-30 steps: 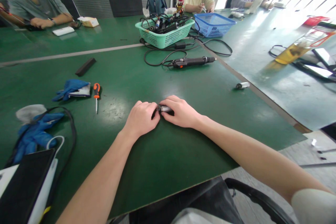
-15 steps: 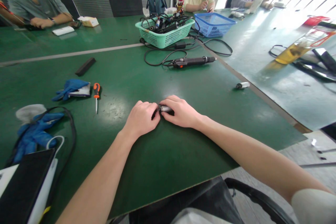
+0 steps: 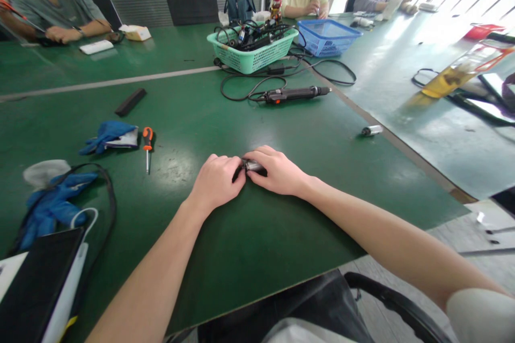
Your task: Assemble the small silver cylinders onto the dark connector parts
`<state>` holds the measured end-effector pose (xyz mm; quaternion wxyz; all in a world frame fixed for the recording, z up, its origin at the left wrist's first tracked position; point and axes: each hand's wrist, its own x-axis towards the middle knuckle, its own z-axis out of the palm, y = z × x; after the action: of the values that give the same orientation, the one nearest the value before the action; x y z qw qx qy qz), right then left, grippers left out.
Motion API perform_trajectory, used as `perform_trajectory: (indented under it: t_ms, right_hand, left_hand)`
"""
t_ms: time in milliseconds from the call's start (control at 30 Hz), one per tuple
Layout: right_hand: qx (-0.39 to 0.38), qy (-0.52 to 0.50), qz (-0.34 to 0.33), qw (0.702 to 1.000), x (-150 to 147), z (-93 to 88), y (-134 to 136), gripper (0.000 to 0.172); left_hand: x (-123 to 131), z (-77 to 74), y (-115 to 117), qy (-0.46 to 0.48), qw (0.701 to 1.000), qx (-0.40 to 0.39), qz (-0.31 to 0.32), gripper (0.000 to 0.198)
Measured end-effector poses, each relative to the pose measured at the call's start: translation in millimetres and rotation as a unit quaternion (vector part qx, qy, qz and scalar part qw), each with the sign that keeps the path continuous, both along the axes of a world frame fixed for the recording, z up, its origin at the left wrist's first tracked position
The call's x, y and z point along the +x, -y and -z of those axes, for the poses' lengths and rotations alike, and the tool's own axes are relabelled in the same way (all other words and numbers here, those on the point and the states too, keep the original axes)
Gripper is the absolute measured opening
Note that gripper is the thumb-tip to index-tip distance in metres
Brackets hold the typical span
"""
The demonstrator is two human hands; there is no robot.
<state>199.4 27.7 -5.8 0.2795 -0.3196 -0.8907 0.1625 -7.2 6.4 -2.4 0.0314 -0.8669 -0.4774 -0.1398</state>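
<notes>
left hand [image 3: 219,182] and right hand [image 3: 277,171], grip of each clamped on a small silver-and-black cylinder [image 3: 253,166], at the green tabletop [image 3: 257,257]

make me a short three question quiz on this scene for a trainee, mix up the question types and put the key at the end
1. Multiple choice: what is the right hand gripping?
a) a red-capped bottle
b) a silver cylindrical piece
c) a red tray

2. True or false: the orange-handled screwdriver lies beside a blue glove on the table.

3. Fill in the blank: the basket heaped with dark gear is light ____ in colour.

Key: 1. b; 2. true; 3. green
</notes>
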Motion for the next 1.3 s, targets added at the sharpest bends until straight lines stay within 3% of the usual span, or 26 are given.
perform_trajectory:
  t_ms: [300,467,600,733,933,1100,1200,1300]
  right_hand:
    - [0.057,0.069,-0.071,0.993,11.3,-4.2,-8.5,0.031]
    - [0.078,0.111,-0.041,0.99,27.4,-9.9,-28.5,0.031]
    - [0.066,0.152,-0.009,0.986,45.7,-12.0,-60.3,0.03]
    - [0.058,0.21,0.018,0.976,82.7,-10.4,-106.0,0.03]
    - [0.023,0.288,0.094,0.953,173.7,-10.1,-152.9,0.036]
    - [-0.004,0.269,0.19,0.944,225.1,-2.9,-135.6,0.043]
    - [0.019,0.227,0.253,0.94,232.6,4.1,-114.3,0.046]
    - [0.03,0.206,0.274,0.939,230.6,8.0,-99.4,0.043]
  left_hand:
    - [0.5,2.7,-2.0,0.009,0.999,-0.006,-0.038,0.025]
    - [0.6,1.3,-1.0,0.007,0.999,-0.013,-0.032,0.027]
    - [0.9,0.2,0.3,0.009,1.0,-0.014,-0.026,0.027]
    - [-0.6,2.4,0.3,0.008,1.0,-0.013,-0.024,0.027]
    - [-4.1,3.9,-0.3,0.011,0.999,-0.023,-0.03,0.026]
    - [-5.6,4.8,-2.7,0.018,0.999,-0.028,-0.034,0.026]
    - [-5.5,5.4,-3.8,0.017,0.999,-0.029,-0.039,0.024]
    - [-4.8,5.3,-3.7,0.017,0.999,-0.029,-0.041,0.023]
